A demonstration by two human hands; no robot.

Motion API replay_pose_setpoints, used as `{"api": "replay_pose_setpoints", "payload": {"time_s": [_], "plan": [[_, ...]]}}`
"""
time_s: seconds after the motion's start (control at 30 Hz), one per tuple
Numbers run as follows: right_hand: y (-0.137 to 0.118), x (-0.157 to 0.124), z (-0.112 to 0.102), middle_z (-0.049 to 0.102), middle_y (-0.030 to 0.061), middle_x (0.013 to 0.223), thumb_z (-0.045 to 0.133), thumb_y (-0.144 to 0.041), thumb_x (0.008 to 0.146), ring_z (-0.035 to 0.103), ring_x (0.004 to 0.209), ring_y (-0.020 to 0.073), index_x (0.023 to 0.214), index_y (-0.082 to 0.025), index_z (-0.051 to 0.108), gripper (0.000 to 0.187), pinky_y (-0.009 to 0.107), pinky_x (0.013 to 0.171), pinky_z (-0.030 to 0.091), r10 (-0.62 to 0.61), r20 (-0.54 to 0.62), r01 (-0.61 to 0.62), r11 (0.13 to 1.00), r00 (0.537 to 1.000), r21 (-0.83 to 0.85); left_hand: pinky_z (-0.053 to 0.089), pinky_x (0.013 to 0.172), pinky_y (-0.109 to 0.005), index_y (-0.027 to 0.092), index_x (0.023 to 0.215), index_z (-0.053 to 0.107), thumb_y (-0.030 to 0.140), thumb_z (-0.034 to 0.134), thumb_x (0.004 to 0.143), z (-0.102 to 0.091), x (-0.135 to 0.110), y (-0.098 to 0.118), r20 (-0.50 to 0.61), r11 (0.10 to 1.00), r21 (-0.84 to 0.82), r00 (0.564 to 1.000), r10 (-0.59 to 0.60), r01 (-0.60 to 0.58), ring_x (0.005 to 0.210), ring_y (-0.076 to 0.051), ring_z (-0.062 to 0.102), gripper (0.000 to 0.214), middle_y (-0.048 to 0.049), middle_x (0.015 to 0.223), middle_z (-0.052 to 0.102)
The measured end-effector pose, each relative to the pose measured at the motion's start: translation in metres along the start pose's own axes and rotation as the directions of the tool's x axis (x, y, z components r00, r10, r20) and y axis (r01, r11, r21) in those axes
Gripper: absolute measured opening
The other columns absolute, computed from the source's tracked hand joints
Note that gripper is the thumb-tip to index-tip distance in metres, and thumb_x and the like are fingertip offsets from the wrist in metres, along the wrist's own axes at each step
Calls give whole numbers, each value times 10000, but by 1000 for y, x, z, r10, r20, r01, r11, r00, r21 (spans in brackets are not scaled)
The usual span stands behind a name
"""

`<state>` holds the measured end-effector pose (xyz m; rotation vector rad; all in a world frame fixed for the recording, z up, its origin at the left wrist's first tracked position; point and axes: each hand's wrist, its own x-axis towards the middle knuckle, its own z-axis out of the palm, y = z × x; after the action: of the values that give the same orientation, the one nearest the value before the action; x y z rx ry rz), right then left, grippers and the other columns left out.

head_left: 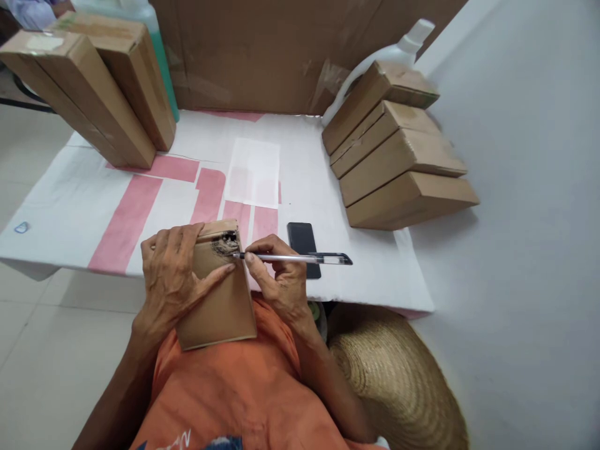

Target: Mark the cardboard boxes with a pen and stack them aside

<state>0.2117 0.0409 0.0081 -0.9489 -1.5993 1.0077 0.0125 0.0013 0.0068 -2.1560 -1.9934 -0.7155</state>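
A small cardboard box [218, 306] leans between my lap and the table's front edge. Black scribbled ink and a dark, torn-looking patch mark its upper right corner. My left hand [175, 265] grips the box from its left side, thumb across its face and fingers at the upper edge. In my right hand [284, 275] is a ballpoint pen [300, 257], pinched near its tip. The pen lies almost level, its tip at the box's right edge beside the ink; whether it touches is hard to tell. A black phone [302, 240] lies just behind my right hand.
A sheet of white paper [253, 173] lies on the cloth-covered table [60, 206]. Cardboard boxes stand at left [94, 94] and lean stacked at right [398, 169], near plastic bottles [417, 34]. A straw hat [394, 369] sits below the table, by the wall [525, 250].
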Motion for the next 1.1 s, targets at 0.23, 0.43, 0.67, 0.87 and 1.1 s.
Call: {"api": "replay_pose_setpoints", "payload": {"time_s": [0.23,0.43,0.67,0.87,1.1], "plan": [[7,0,-11,683,-28,818,703,-284,996,629,707,134,913,-231,714,99,281,665,509,79,-128,-75,996,989,40,432,945,-516,151,1350,630,723,668,939,1,0,-1,6,1000,20,1000,0,0,1068,-389,666,705,-182,1210,741],[19,5,-17,717,0,912,670,-367,1020,675,783,155,962,-231,697,150,285,687,522,148,-138,-147,989,979,18,431,941,-516,155,1333,632,674,679,957,1,-2,-2,-21,1000,23,1000,15,-14,1055,-384,668,642,-177,1210,744],[45,5,-30,751,32,818,600,-259,1004,689,723,184,906,-213,617,109,295,717,474,391,89,-312,834,916,-455,419,942,-519,168,1342,623,634,658,986,1,-3,-2,-30,999,31,999,11,-10,1067,-392,663,588,-173,1216,751],[49,10,-31,816,157,1130,544,-313,1094,777,1043,296,1180,-171,663,204,328,802,475,674,125,-268,447,728,-854,423,912,-514,176,1300,646,637,660,979,2,-2,-3,-65,1000,23,998,21,-20,1026,-391,676,563,-168,1183,768],[61,11,-27,794,190,1249,536,-289,1107,774,1159,316,1289,-157,634,245,348,878,518,734,31,-315,329,679,-890,469,978,-515,217,1263,693,444,721,974,0,-23,-22,-246,991,-133,969,-14,-19,1077,-371,700,368,-159,1178,783]]}}
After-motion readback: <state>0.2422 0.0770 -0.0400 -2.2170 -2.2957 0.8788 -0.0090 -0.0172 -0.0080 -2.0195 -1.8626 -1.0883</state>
